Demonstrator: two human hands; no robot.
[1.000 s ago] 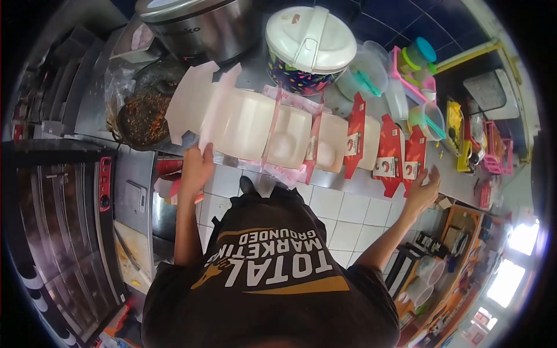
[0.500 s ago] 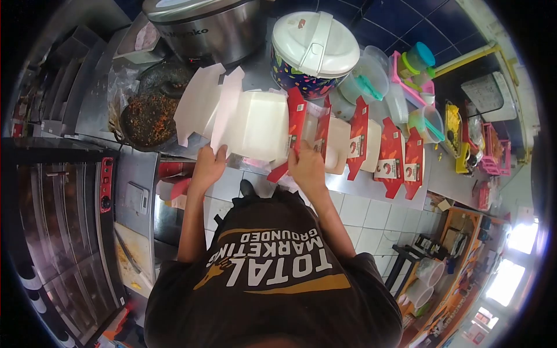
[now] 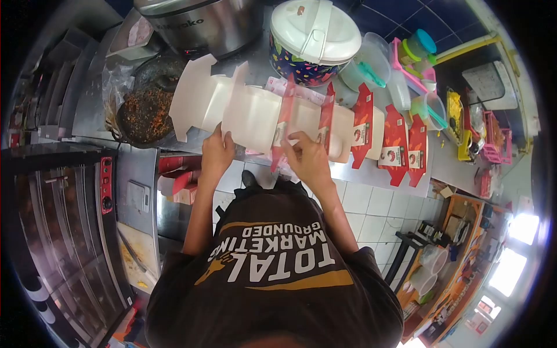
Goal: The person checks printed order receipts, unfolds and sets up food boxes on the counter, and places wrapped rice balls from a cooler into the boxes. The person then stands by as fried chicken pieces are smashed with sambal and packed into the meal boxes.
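Shifted slightly leftward since the earlier frame, with the red flap near the right fingers; moved slightly forward and rightward, in the case of the left fingers. Spread in a row of open cartons, on the near side of the white-lidded container: pale and smooth inside, upright red printed panels toward the right, broad pale flaps raised toward the left. Visible in one, a pale rounded portion. Reaching sideways past the left and right fingers, and beyond them. At the near edge of a pale carton, nearer than the container and left of it: left fingers, slightly parted, grip impossible to tell. Directly nearer than the container, beside the red flap: right fingers, curled and partly apart, contact blurred, grip also impossible to tell. Left of the container, on the tabletop: dark pan with orange-brown crumbs and, farther back, steel cooker.
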